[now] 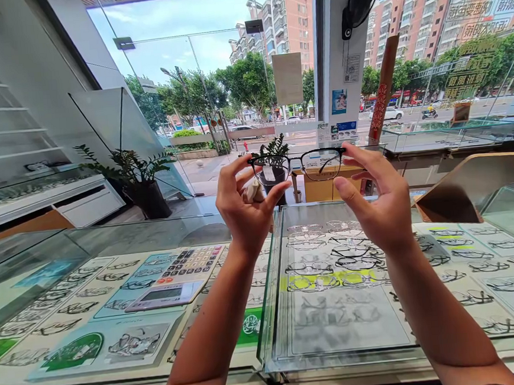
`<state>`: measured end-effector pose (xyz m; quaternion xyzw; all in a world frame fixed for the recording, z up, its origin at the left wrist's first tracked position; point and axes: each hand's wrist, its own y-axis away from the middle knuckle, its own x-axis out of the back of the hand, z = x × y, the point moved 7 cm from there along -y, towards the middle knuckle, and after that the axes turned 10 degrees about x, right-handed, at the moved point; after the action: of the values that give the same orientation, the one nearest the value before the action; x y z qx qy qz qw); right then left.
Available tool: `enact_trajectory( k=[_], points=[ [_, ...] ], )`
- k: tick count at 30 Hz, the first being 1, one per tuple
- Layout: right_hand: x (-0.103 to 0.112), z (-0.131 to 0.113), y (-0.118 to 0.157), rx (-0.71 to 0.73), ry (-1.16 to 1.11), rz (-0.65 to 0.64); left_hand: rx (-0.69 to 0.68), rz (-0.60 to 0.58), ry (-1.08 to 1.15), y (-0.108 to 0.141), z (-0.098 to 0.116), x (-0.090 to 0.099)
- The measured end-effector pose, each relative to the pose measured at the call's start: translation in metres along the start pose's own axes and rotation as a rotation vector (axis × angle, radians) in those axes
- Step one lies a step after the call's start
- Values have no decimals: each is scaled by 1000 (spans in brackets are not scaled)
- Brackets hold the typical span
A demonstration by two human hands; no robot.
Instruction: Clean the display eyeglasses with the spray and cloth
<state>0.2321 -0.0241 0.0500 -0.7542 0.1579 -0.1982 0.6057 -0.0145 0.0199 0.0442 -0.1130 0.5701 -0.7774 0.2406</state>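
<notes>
A pair of eyeglasses (322, 152) with dark upper rims and thin lower rims is held up level over the glass counter. My left hand (242, 205) pinches it at its left end, thumb stretched below the lens. A pale crumpled thing (252, 190), perhaps a cloth, shows at the left palm; whether the hand grips it I cannot tell. At the opposite end, my right hand (382, 197) has its fingertips on the frame's corner, with the thumb apart underneath. Below both hands, several rows of eyeglasses (310, 267) lie in the glass display case (274, 333).
On the left counter lies a calculator (171, 291) beside my left forearm. More eyeglasses (511, 286) are displayed at right, near a tilted wooden-edged board (469, 179). Potted plants (137, 175) stand beyond the counter, before a glass shopfront facing the street. A black fan (360, 0) hangs on the pillar.
</notes>
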Motion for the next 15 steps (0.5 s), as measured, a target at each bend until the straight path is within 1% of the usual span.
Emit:
enact_trajectory(
  k=[12,15],
  points=[
    [2,-5,-2,31,-25,32,-46,-2,7,-1,2,0],
    [2,-1,-2,9,-44,35,-57,-10,-14,1,2,0]
  ],
)
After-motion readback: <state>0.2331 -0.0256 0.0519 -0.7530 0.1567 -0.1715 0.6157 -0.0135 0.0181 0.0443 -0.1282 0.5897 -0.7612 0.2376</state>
